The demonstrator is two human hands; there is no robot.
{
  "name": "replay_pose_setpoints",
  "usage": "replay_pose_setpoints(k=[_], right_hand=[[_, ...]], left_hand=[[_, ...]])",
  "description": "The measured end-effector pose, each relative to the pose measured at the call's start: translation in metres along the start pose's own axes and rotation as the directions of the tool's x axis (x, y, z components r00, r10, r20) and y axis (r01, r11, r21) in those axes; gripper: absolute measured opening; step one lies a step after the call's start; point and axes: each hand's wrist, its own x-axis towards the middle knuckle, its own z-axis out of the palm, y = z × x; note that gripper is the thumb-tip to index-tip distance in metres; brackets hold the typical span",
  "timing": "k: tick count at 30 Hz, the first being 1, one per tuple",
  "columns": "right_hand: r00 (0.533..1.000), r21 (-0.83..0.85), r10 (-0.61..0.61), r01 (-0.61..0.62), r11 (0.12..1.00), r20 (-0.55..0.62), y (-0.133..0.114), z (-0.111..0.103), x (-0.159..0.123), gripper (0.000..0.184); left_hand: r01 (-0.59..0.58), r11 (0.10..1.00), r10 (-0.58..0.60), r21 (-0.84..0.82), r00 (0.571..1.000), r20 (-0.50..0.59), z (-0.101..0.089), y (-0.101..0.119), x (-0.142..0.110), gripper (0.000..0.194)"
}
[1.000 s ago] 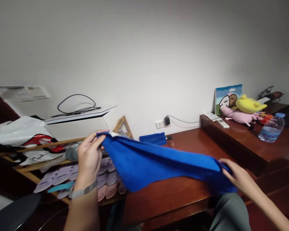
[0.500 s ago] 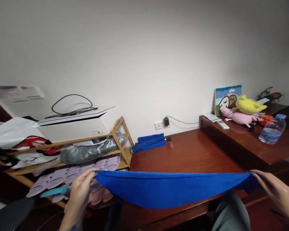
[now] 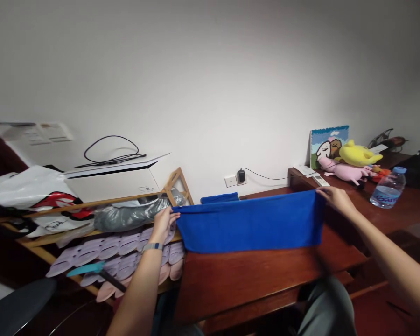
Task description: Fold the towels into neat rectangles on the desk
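Note:
A blue towel is stretched between my two hands above the brown wooden table. My left hand pinches its upper left corner, close to the wooden rack. At the upper right corner, my right hand grips the cloth between thumb and fingers. The towel hangs down in a flat band, its lower edge near the tabletop. Behind it, a second blue cloth lies folded against the wall, mostly hidden.
To the left stands a wooden rack with lilac slippers and a white box. On the raised desk at right are a water bottle, plush toys and a remote. A plugged-in adapter sits in the wall socket.
Both hands have moved forward and up, away from my body, carrying the towel over the table. The towel now hangs as a straighter rectangle and covers most of the folded cloth behind.

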Motion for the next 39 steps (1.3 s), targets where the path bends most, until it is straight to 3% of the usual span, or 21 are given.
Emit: replay_pose_setpoints(k=[3,7,11,14,17,20,23,25,30,34,39], right_hand=[[0.995,0.061,0.012,-0.006,0.998,-0.099,-0.009,-0.005,0.012,0.056],[0.981,0.102,-0.042,0.062,0.993,-0.187,0.01,0.011,-0.017,0.051],[0.995,0.141,0.01,0.004,0.99,-0.099,0.055,0.06,-0.074,0.057],[0.999,0.149,0.05,-0.049,0.988,-0.001,0.087,0.106,-0.119,0.06],[0.997,0.111,0.053,-0.06,0.992,0.064,0.11,0.141,-0.156,0.059],[0.997,0.07,0.044,-0.049,0.996,0.068,0.125,0.158,-0.182,0.059],[0.997,0.045,0.028,-0.031,0.998,0.065,0.136,0.157,-0.198,0.06],[0.997,0.034,0.008,-0.011,0.999,0.073,0.141,0.151,-0.205,0.06],[0.998,0.018,0.007,-0.009,1.0,0.069,0.143,0.128,-0.219,0.062],[0.989,0.057,0.023,-0.031,0.998,0.146,0.142,0.116,-0.229,0.047],[0.982,0.071,0.034,-0.048,0.996,0.188,0.149,0.113,-0.236,0.041]], left_hand=[[-0.083,0.996,0.082,-0.033,0.995,-0.054,-0.003,0.0,0.005,0.018],[-0.16,0.987,0.156,-0.03,0.983,-0.092,-0.02,-0.031,-0.016,0.023],[-0.221,0.947,0.224,0.233,0.975,0.014,-0.034,-0.101,-0.052,0.026],[-0.229,0.89,0.201,0.394,0.973,0.111,-0.037,-0.153,-0.083,0.021],[-0.226,0.86,0.166,0.458,0.972,0.169,-0.04,-0.188,-0.111,0.014],[-0.312,0.773,0.219,0.553,0.949,0.228,-0.049,-0.211,-0.129,0.011],[-0.416,0.639,0.314,0.646,0.909,0.275,-0.062,-0.227,-0.137,0.014],[-0.441,0.602,0.331,0.665,0.896,0.295,-0.071,-0.234,-0.143,0.017],[-0.429,0.623,0.281,0.654,0.903,0.324,-0.09,-0.244,-0.167,0.021],[-0.398,0.657,0.218,0.64,0.913,0.344,-0.094,-0.241,-0.191,0.02],[-0.324,0.681,0.193,0.657,0.945,0.265,-0.093,-0.243,-0.221,0.026]])
